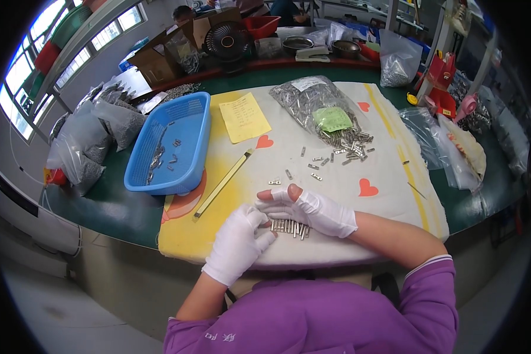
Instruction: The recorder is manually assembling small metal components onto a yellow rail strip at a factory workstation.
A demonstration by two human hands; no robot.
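On the padded cloth in front of me, a close row of small silvery metal pieces (289,228) lies side by side. My left hand (237,241), in a white glove with bare fingertips, is curled at the row's left end; what its fingers hold, if anything, is hidden. Over the row's far edge stretches my right hand (317,212), gloved the same way, its fingers extended and thumb raised apart. Several loose metal pieces (316,176) are scattered beyond my hands. They spread from a clear plastic bag (312,100) full of such pieces.
A blue plastic basket (202,138) at left holds a few metal pieces. Between it and my hands lies a yellow cutter knife (223,184), with a yellow note (245,117) beyond. Filled bags (79,147) crowd the far left; a black fan (227,41) stands behind.
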